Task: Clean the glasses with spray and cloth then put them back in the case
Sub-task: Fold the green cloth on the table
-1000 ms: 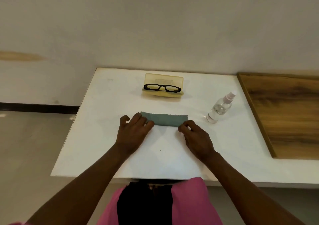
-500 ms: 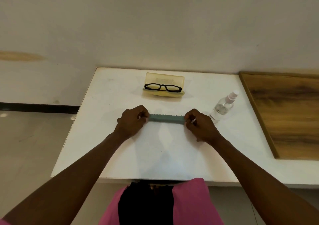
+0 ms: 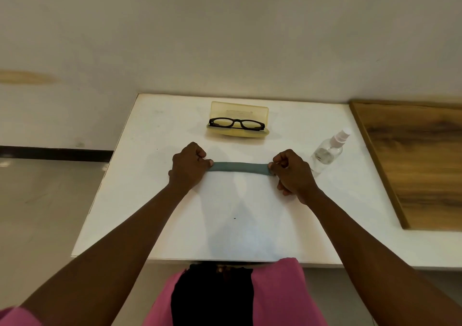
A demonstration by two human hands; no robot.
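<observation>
The grey-green folded microfibre cloth is stretched into a narrow band just above the white rectangular table, held at both ends. The left hand pinches the cloth's nine o'clock end between thumb and curled fingers, and the right hand pinches the three o'clock end the same way, knuckles up; how many layers each pinch takes in cannot be told. At twelve o'clock from the cloth, well apart from it, the black plastic-framed glasses lie folded in the open translucent yellow hard case, lenses facing the person. At about two o'clock, just beyond the right hand, the small clear plastic spray bottle with a white nozzle lies tilted toward the wall. A brown wooden board covers the table surface at three o'clock. The step in hand looks like readying the cloth, with the glasses untouched and nothing sprayed yet, so the task is at its start. To do it well, keep the tension even so that the cloth opens flat rather than twisting, and shift one hand to a single corner so the other is free for the glasses. Lifting the frame by its bridge or arms would keep fingertips off the lenses, and the right elbow should mind the bottle.
</observation>
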